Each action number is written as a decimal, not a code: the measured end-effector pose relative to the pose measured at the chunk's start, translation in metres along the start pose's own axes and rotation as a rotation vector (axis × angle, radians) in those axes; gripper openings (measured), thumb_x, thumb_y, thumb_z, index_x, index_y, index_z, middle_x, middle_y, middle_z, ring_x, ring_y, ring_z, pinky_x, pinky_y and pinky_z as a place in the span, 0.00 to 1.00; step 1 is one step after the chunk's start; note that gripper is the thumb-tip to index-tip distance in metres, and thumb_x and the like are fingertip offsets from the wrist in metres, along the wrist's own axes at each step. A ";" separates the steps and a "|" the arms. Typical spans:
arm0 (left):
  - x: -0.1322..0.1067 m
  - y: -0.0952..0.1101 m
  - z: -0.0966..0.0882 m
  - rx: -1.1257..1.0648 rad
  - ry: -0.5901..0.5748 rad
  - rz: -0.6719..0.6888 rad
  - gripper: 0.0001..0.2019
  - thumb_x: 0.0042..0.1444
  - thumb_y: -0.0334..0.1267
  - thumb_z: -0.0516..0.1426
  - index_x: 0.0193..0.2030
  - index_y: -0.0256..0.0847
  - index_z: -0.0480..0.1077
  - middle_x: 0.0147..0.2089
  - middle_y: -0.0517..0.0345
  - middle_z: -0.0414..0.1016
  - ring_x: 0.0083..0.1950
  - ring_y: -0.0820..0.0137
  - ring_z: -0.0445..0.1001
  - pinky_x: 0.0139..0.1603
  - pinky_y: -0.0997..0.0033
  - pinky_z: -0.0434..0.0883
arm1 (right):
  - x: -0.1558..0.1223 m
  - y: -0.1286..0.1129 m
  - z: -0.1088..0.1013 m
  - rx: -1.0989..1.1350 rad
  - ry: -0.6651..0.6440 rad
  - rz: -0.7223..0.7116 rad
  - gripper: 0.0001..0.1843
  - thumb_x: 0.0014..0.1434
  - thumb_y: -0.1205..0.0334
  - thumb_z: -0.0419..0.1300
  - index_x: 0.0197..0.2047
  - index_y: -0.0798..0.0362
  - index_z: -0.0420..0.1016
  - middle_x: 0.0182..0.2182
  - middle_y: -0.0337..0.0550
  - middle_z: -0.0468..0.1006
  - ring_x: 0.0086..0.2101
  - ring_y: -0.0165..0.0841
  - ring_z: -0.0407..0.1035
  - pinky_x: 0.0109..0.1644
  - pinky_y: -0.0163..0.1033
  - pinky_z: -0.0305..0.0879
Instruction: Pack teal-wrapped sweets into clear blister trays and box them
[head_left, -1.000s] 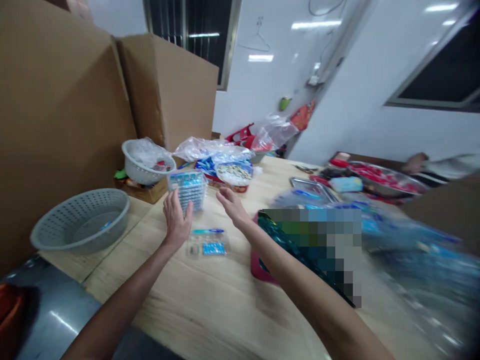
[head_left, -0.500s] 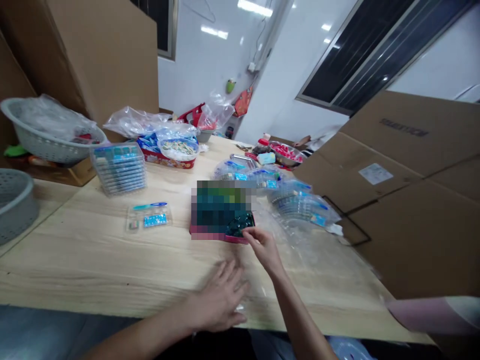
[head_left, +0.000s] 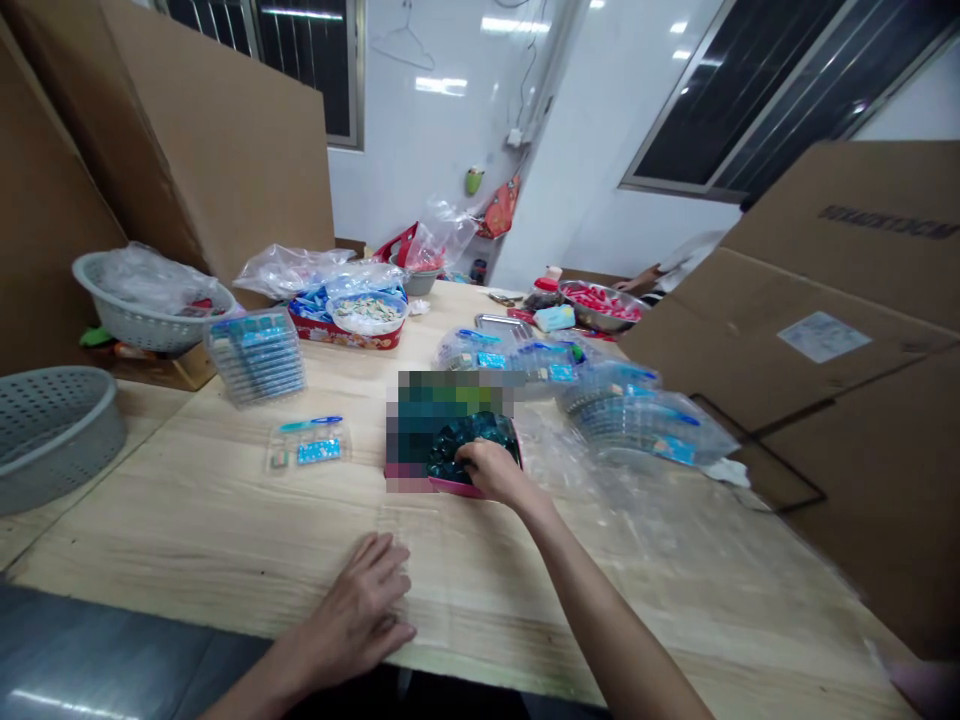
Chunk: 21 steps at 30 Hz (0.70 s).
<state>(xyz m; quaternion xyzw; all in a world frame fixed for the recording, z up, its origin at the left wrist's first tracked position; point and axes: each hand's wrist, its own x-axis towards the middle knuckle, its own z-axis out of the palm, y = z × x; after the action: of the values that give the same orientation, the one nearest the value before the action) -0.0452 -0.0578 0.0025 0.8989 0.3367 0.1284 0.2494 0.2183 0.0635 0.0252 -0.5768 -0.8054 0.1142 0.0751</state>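
Several tall cardboard sheets (head_left: 210, 170) stand around the wooden table (head_left: 187, 520) where I work, and clear plastic bags (head_left: 637, 425) of blue-labelled packets lie just right of a pink tray (head_left: 450, 487). The tray, partly pixelated, holds a glossy dark teal pack (head_left: 476, 440), and my right hand (head_left: 489, 472) rests on it, fingers curled; I cannot tell whether they clamp it. My left hand (head_left: 356, 610) lies open and empty on the wood.
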 end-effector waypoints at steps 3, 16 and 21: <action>-0.003 -0.006 0.001 -0.057 0.089 0.039 0.09 0.51 0.37 0.59 0.40 0.41 0.70 0.56 0.49 0.70 0.60 0.56 0.63 0.65 0.48 0.55 | -0.003 0.004 0.002 0.055 0.059 0.006 0.16 0.49 0.76 0.54 0.36 0.54 0.80 0.33 0.47 0.79 0.37 0.37 0.71 0.42 0.37 0.62; 0.047 0.004 -0.007 -1.500 0.559 -0.411 0.12 0.44 0.39 0.64 0.35 0.34 0.76 0.32 0.52 0.77 0.30 0.72 0.71 0.31 0.73 0.67 | -0.057 -0.088 0.030 1.483 0.043 0.142 0.13 0.42 0.57 0.71 0.30 0.54 0.76 0.24 0.39 0.77 0.25 0.30 0.70 0.31 0.35 0.66; 0.040 0.002 -0.004 -1.636 0.481 -0.488 0.11 0.37 0.34 0.67 0.30 0.33 0.76 0.27 0.56 0.76 0.25 0.77 0.68 0.28 0.77 0.62 | -0.059 -0.098 0.043 1.496 0.129 0.183 0.14 0.41 0.57 0.72 0.28 0.54 0.74 0.22 0.37 0.75 0.24 0.28 0.69 0.31 0.34 0.66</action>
<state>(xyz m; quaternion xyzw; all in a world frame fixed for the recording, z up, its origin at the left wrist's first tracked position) -0.0158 -0.0310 0.0094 0.2910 0.3649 0.4578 0.7567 0.1376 -0.0267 0.0108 -0.4421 -0.4563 0.6021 0.4836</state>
